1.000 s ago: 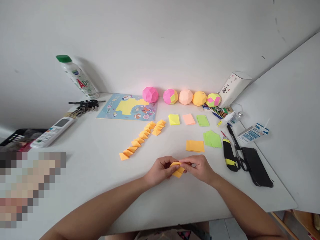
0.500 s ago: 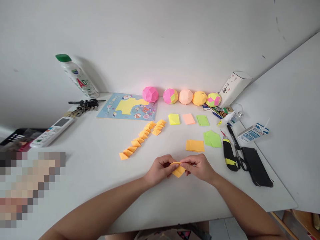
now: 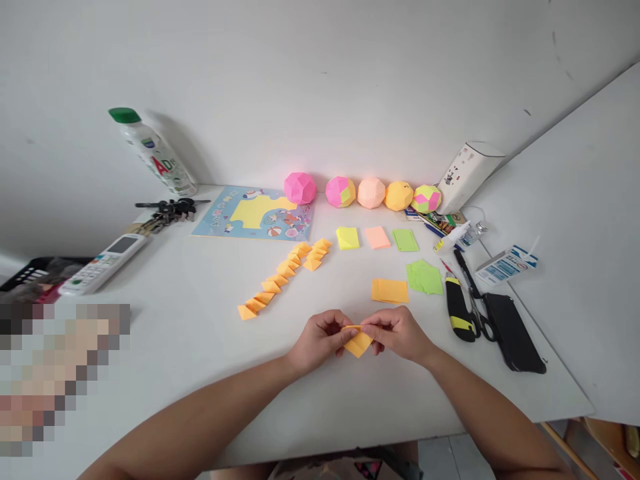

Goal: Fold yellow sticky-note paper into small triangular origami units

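Observation:
Between my two hands, near the table's front, is a small orange paper piece (image 3: 359,343), partly folded, with a corner pointing down toward me. My left hand (image 3: 320,341) pinches its left side between thumb and fingers. Its right side is pinched by my right hand (image 3: 400,335). Some fingertips behind the paper are hidden. Just beyond my right hand lies a stack of orange paper (image 3: 390,291), beside several loose green paper pieces (image 3: 425,277). Folded orange paper units (image 3: 272,287) run in a slanting row to the left, with a shorter row (image 3: 317,255) alongside.
Faceted paper balls (image 3: 371,193) line the wall behind yellow, pink and green paper pads (image 3: 349,238). At right lie a utility knife (image 3: 459,310), scissors (image 3: 481,325), a black phone-like case (image 3: 515,331) and a glue bottle (image 3: 451,238). A remote (image 3: 104,264), keys (image 3: 173,212) and a bottle (image 3: 155,150) stand left.
Both hands stay in nearly the same place with the orange paper between them. The paper's lower corner sits slightly lower and spreads a little wider.

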The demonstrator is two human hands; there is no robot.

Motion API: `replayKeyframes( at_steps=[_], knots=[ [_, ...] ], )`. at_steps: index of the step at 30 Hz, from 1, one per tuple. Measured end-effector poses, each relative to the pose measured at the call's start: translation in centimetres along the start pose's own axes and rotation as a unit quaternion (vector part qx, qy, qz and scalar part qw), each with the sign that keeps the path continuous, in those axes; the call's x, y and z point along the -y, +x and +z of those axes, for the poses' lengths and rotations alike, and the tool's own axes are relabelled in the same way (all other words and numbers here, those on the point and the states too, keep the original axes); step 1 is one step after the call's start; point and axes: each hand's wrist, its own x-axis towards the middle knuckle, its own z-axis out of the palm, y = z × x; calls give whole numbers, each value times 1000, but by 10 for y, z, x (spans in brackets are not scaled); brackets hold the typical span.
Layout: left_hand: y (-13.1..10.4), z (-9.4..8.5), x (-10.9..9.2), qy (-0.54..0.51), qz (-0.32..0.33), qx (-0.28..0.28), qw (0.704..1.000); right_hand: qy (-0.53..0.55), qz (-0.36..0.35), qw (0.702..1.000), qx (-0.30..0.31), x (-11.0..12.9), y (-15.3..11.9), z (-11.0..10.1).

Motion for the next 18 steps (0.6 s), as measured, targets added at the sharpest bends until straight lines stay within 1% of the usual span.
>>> replayKeyframes(
  at_steps=[8, 18],
  knots=[
    [2, -1, 1, 5, -6, -2, 1000, -3, -5, 1000, 0, 1, 0, 0],
    [-2, 1, -7, 14, 1, 7, 1000, 14, 7, 1000, -5, 2, 0, -1]
  ],
)
